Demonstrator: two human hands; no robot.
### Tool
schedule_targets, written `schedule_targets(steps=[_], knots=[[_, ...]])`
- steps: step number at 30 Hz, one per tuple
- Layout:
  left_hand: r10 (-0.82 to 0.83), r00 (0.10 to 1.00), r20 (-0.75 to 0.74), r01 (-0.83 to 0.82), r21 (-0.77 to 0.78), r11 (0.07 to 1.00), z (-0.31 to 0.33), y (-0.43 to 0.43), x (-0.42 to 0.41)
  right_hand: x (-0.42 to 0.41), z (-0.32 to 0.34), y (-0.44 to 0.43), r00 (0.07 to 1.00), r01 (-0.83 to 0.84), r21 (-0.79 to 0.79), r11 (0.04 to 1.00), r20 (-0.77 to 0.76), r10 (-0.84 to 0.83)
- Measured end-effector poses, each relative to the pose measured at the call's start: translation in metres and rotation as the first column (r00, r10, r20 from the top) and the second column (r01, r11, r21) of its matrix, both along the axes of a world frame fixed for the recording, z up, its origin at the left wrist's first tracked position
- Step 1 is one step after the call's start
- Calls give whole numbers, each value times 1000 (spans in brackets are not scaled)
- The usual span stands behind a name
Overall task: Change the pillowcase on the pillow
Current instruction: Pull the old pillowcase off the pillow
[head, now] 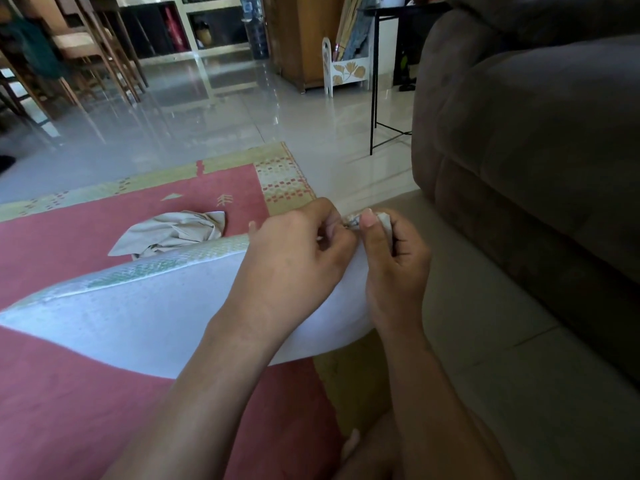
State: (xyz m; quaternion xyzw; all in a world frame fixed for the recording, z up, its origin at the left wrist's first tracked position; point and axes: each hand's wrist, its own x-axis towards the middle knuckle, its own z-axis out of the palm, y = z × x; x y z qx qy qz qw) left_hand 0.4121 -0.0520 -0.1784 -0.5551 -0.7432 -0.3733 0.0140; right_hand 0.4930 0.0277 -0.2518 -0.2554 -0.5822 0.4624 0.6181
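A pillow (138, 317) in a pale bluish-white case with a green woven edge lies across the red rug in front of me. My left hand (298, 258) and my right hand (394, 268) meet at its far right corner. Both pinch the fabric of that corner, where a small zipper-like piece shows between my fingertips. A crumpled beige pillowcase (173, 233) lies on the rug just beyond the pillow.
The red rug (86, 410) with its green patterned border covers the floor on the left. A brown sofa (536, 150) rises close on the right. Beyond lie glossy tiles, wooden chairs (86, 57), a shelf unit and a black metal stand (375, 98).
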Motion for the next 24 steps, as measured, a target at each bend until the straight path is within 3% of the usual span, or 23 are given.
schedule_targets(steps=[9,15,20,22,24], knots=[[92,991,-96,-87,54,995,-7,2,1,-5,1,-6,967,224,-96,970,-106,-234],[198,970,-141,-200,-2,980,-14,-15,-22,5,1,5,968,231,-165,959,-63,-243],[229,967,-116,-235,-46,971,-20,-32,-46,4,1,9,951,249,-9,968,189,-243],[217,970,-105,-223,-43,974,-20,-33,-47,3,6,5,845,374,229,899,316,-432],[200,973,-115,-204,-26,979,-22,-35,-48,-2,16,-8,705,384,511,769,375,-602]])
